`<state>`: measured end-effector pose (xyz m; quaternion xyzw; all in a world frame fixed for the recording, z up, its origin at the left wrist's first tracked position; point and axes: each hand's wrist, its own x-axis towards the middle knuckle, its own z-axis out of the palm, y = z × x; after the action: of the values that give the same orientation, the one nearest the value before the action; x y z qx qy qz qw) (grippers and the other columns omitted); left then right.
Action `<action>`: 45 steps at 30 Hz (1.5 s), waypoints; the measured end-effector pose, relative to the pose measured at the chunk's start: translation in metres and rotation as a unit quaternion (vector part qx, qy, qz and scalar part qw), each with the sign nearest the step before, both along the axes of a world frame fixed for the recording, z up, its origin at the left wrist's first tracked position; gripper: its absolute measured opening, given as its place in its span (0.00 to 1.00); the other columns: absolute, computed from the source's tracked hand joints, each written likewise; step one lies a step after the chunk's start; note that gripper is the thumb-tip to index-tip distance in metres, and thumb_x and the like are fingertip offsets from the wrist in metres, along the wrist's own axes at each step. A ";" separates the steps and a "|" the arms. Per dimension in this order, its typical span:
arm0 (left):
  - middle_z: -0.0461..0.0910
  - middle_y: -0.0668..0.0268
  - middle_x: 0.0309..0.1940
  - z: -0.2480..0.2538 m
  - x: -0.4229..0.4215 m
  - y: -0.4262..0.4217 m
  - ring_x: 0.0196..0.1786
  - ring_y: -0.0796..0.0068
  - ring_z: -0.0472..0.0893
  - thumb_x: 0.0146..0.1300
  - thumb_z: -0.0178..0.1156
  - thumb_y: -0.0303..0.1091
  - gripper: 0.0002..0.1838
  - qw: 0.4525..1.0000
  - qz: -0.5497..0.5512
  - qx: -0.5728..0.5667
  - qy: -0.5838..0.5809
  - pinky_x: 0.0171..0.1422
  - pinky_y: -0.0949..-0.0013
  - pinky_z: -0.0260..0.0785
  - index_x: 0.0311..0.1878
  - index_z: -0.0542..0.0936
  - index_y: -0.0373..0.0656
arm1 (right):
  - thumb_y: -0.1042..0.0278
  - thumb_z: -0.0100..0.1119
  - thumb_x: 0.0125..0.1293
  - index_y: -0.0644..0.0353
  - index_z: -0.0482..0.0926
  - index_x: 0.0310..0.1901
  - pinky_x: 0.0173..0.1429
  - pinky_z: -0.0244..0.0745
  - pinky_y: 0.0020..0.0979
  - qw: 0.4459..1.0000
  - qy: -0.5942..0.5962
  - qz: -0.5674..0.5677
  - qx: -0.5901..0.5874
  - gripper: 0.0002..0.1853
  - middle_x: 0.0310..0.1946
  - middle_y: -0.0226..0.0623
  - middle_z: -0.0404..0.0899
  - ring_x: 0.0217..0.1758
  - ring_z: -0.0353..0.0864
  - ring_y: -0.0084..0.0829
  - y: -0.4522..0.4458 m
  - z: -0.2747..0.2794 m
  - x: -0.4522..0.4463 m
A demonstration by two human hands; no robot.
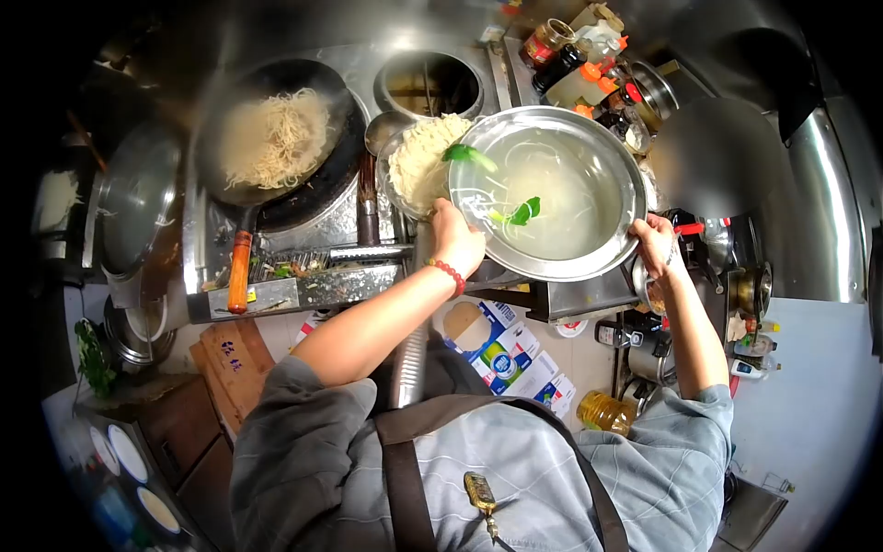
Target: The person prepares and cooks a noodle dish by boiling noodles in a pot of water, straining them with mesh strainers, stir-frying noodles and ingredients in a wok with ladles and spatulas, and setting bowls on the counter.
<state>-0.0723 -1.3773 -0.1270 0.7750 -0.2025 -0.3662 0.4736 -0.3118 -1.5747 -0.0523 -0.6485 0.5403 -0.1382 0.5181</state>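
- Head view, hands: we record the right hand [655, 241] pinching the right rim of a steel basin [618, 241]. The left hand [458, 241] is curled where the basin meets a bowl [395, 191]; we cannot tell which rim it grips.
- Head view, contents: we note cloudy liquid [575, 207] in the basin, with loose strands and a green leaf [525, 212]. A second green piece [471, 156] lies across its left rim. The bowl, just left, holds pale noodles [425, 152].
- Head view, progress: we find noodles [285, 138] already in the wok [221, 175] at far left, in our judgement partly cooked. The bowl's portion remains outside the wok, and the basin is not emptied.
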 end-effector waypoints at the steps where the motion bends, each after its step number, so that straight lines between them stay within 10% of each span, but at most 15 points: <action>1: 0.69 0.44 0.45 -0.001 -0.002 0.002 0.50 0.54 0.73 0.47 0.54 0.16 0.23 1.000 -0.002 0.002 0.000 0.55 0.65 0.66 0.48 0.61 0.26 | 0.70 0.56 0.52 0.69 0.78 0.37 0.34 0.73 0.22 1.000 -0.024 0.002 0.004 0.12 0.27 0.34 0.79 0.27 0.77 0.23 0.001 -0.001 -0.003; 45: 0.68 0.63 0.29 -0.085 -0.065 -0.001 0.28 0.74 0.71 0.51 0.62 0.23 0.20 0.964 0.042 -0.251 0.079 0.33 0.71 0.67 0.44 0.64 0.32 | 0.72 0.52 0.53 0.69 0.77 0.29 0.27 0.62 0.20 0.997 0.052 0.019 -0.055 0.08 0.21 0.30 0.74 0.22 0.68 0.19 -0.030 0.011 -0.027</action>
<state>-0.1372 -1.3779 -0.2123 0.6080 -0.2175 -0.3435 0.6820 -0.3393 -1.6048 -0.0415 -0.6922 0.5461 -0.1235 0.4555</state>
